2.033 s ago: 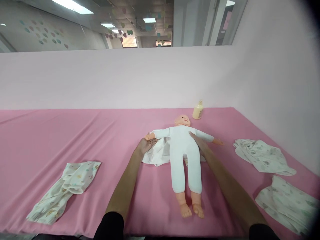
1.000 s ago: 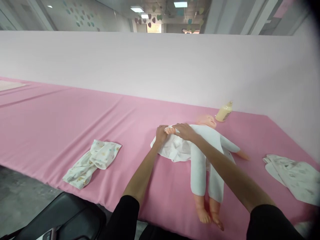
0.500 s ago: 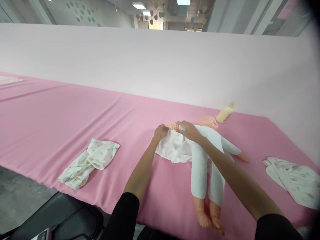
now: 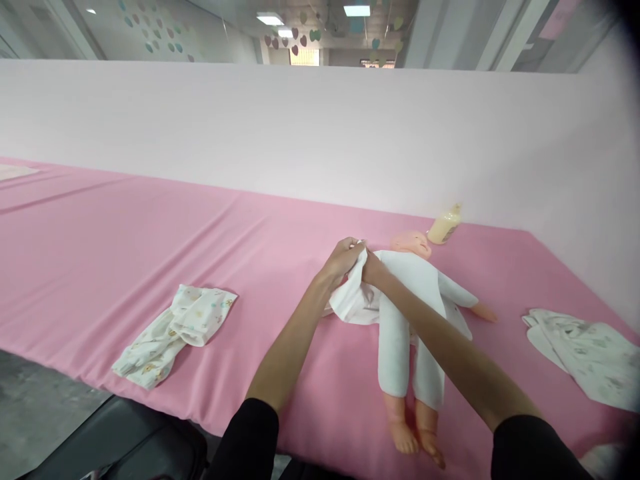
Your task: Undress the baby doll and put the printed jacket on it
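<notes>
A baby doll in a white bodysuit lies on its back on the pink sheet, head toward the wall. A white garment lies partly under its near side. My left hand pinches the lifted edge of this white garment above the doll's arm. My right hand meets it there, fingers closed around the doll's arm, which is hidden inside the cloth.
A folded patterned cloth lies at the front left. Another patterned cloth sits at the right edge. A cream bottle rests behind the doll's head by the pale wall. A dark chair stands below the table's front edge.
Both hands moved from beside the doll's torso to its near arm. The garment's edge has been lifted and gathered over that arm, which no longer shows. My view turned left.
</notes>
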The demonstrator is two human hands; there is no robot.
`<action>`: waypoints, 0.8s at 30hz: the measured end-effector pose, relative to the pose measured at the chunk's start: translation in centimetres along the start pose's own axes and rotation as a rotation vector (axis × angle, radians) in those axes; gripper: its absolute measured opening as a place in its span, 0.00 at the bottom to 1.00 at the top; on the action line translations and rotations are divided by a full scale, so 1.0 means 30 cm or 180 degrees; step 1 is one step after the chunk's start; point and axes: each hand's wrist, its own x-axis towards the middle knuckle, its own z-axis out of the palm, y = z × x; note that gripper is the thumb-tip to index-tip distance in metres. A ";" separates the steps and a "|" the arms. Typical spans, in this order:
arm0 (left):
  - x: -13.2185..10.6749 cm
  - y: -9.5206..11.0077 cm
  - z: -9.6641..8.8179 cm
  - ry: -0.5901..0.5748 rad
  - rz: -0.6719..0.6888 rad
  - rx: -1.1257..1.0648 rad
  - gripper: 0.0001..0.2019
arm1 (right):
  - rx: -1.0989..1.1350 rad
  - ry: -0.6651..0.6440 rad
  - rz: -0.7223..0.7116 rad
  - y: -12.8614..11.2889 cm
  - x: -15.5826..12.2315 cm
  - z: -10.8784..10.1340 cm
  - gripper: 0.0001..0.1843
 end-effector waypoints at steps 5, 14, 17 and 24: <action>-0.014 -0.004 -0.009 -0.0420 -0.0111 0.0071 0.18 | 0.0344 0.0161 -0.0066 0.054 0.004 -0.067 0.13; -0.033 -0.050 -0.011 -0.1104 -0.0210 0.1664 0.14 | -0.0517 -0.0233 0.0557 0.225 -0.046 -0.181 0.11; -0.054 -0.063 0.025 -0.1411 -0.0206 0.2201 0.13 | -0.0652 -0.0281 0.0769 0.253 -0.068 -0.180 0.12; -0.044 -0.052 -0.011 -0.1587 -0.0495 0.1863 0.19 | -0.0656 -0.0236 0.1132 0.239 -0.069 -0.160 0.14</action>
